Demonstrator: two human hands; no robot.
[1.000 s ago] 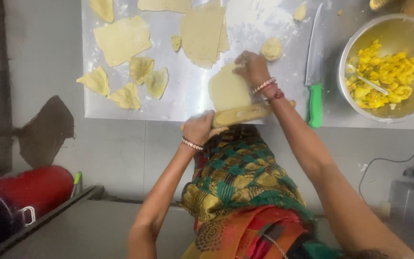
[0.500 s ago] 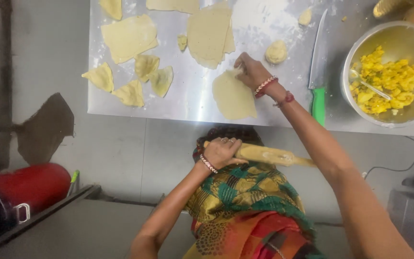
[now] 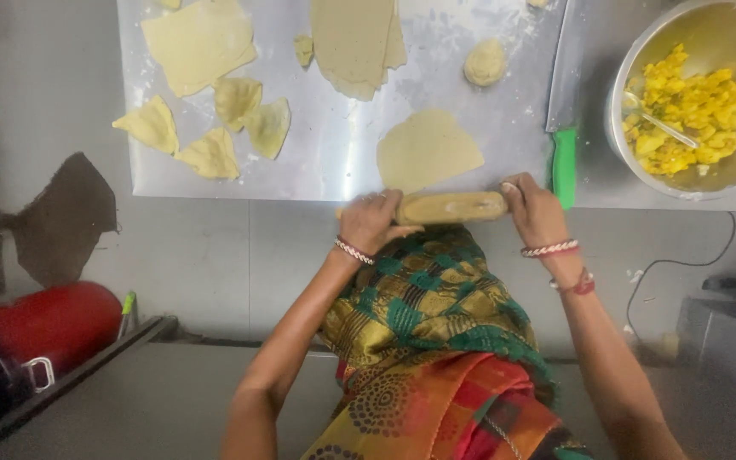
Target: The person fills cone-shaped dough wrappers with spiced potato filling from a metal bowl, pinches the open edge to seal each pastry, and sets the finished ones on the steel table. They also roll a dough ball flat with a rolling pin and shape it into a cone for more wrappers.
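I see my left hand (image 3: 370, 223) and right hand (image 3: 531, 210) clenched on the ends of a pale, flour-dusted wooden rolling pin (image 3: 451, 207), level at the worktop (image 3: 334, 162) edge.

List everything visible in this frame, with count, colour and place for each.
rolling pin: one, pale wood, at the near table edge, held at both ends
rolled dough sheet: one, beige, just beyond the pin
larger dough sheets: two, beige, far side of the table
folded dough pieces: five, yellowish, left part of the table
dough ball: one, beige, beyond the rolled sheet
knife: one, green handle, right of the sheet
metal bowl: one, holds yellow filling and a spoon, far right
red cylinder: one, lower left
left hand: grips the pin's left end
right hand: grips its right end
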